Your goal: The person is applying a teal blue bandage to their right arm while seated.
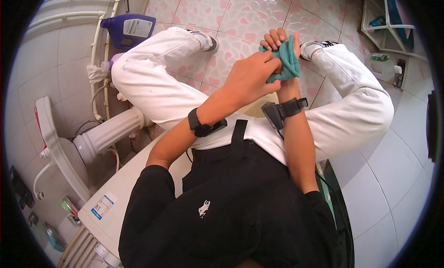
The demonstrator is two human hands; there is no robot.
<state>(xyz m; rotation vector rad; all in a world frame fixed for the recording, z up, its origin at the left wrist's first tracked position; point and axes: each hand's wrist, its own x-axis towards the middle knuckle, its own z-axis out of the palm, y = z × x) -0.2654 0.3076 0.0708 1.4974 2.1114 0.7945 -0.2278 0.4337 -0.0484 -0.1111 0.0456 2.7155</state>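
A folded green cloth (288, 61) is draped over the palm and wrist side of my right hand (277, 40), which is turned up with its fingers curled around the left side and its thumb upright at the right. From the left, my left hand (255, 73) reaches over, fingertips bent into the cloth and thumb at its lower edge. Both wrists carry black strapped devices. Below the hands, a pale yellow object (258, 106) shows partly between my thighs; the forearms and legs hide the rest.
A purple bottle (130, 30) stands beside white pipes at the upper left. A pedestal washbasin (66, 153) is at the left, near the white surface (135, 171) beneath me. At the right are a white corner rack (390, 27) and a clear jug (381, 67). Tiled floor (253, 14) lies ahead.
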